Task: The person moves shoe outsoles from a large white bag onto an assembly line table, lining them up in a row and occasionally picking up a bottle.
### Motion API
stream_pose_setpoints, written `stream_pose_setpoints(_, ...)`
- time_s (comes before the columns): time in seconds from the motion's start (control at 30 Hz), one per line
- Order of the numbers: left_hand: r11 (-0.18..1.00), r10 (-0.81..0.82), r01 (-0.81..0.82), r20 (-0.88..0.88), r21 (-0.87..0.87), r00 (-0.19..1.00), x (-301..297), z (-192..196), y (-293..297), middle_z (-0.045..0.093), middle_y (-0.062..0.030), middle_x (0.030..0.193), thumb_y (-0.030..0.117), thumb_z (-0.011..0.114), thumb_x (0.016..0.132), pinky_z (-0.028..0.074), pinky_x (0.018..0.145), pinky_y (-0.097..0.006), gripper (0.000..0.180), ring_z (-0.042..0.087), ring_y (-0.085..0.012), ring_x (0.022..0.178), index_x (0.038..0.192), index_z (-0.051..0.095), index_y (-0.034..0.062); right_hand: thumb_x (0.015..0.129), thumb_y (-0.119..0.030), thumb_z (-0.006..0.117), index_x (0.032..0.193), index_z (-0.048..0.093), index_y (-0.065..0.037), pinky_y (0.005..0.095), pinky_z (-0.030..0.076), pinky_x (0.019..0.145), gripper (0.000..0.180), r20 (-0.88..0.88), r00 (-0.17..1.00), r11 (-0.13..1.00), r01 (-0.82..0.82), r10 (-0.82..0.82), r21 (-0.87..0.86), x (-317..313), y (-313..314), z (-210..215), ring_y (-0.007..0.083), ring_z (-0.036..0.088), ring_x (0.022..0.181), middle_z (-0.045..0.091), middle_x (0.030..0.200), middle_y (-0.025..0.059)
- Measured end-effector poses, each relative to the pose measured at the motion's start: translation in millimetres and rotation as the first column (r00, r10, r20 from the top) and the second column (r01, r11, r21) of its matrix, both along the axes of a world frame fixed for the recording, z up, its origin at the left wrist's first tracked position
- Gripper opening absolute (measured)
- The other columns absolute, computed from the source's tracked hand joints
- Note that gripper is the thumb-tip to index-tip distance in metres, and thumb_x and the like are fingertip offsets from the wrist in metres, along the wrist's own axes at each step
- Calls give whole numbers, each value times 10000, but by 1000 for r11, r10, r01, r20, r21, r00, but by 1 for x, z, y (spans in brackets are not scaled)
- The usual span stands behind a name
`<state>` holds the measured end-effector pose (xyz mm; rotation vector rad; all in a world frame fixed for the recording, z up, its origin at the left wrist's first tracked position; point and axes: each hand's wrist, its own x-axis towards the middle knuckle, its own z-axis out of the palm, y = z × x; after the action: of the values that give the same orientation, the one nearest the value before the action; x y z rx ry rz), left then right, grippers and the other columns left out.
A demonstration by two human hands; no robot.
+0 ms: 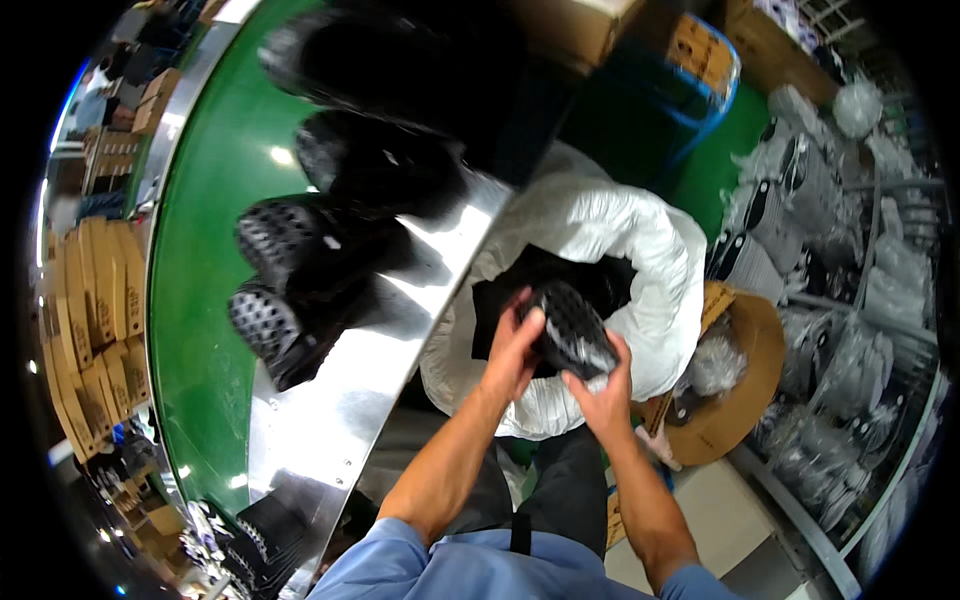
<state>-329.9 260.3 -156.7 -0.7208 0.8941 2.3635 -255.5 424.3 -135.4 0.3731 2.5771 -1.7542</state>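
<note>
Both my hands grip a black clog [572,325] with a pattern of holes over its top. My left hand [512,350] has its fingers around one end, while my right hand [605,392] clasps the other, shiny end. The clog is above the open mouth of a white woven sack [655,240]; black items [605,280] lie inside, too dark to tell apart. To my left, more black clogs rest on the work surface, among them a perforated one [275,235] and another [265,320] nearer to me.
A green belt [200,380] with a metal edge plate [320,430] runs along my left. On the right stand a cardboard box [745,400] and a metal rack [870,310] of plastic-wrapped shoes. A blue-framed stool [705,110] is beyond the sack. Cardboard pieces [95,300] are stacked far left.
</note>
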Motion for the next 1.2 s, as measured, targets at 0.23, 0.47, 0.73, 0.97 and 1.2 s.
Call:
stream_pose_setpoints(0.23,997,-70,62,-149,-54,986,32,176,-60,539,-115,1411,128,784,867,361,1156,-360,792,503,-214,1325,1536,372,27,668,20,842,1459,361,-134,504,464,1040,939,-286,936,968,-151,205,199,22,-22,155,441,553,1219,507,1375,250)
stream_pose_setpoints(0.47,959,-141,14,-433,-282,890,-23,297,-148,572,-133,1365,411,852,792,414,1105,-388,923,529,-237,1282,1504,399,39,674,26,859,1473,347,-144,503,499,1008,964,-584,724,928,-245,367,279,-58,-92,252,448,567,1219,500,1385,281)
stream_pose_setpoints(0.73,716,-512,3,-522,-698,682,-172,332,-261,624,-139,1363,544,619,949,325,1165,-389,734,527,-244,1304,1403,574,-31,654,45,854,1449,424,-80,483,474,1061,912,-659,677,939,-157,327,305,-177,-190,285,437,534,1258,481,1395,243)
stream_pose_setpoints(0.97,765,-526,159,-463,-624,713,-211,272,-288,674,-72,1263,572,612,962,380,1086,-364,645,570,-185,1178,1318,664,37,690,13,851,1483,412,-79,456,496,1038,911,-550,753,912,-164,362,375,-194,-212,269,420,538,1247,460,1395,235)
stream_pose_setpoints(1.2,788,-556,244,-483,-565,676,-219,256,-287,649,-105,1349,550,615,972,363,1149,-368,683,564,-207,1261,1391,607,9,689,-32,870,1483,428,-79,483,459,1073,910,-515,774,894,-143,368,425,-203,-212,249,427,526,1260,497,1371,216)
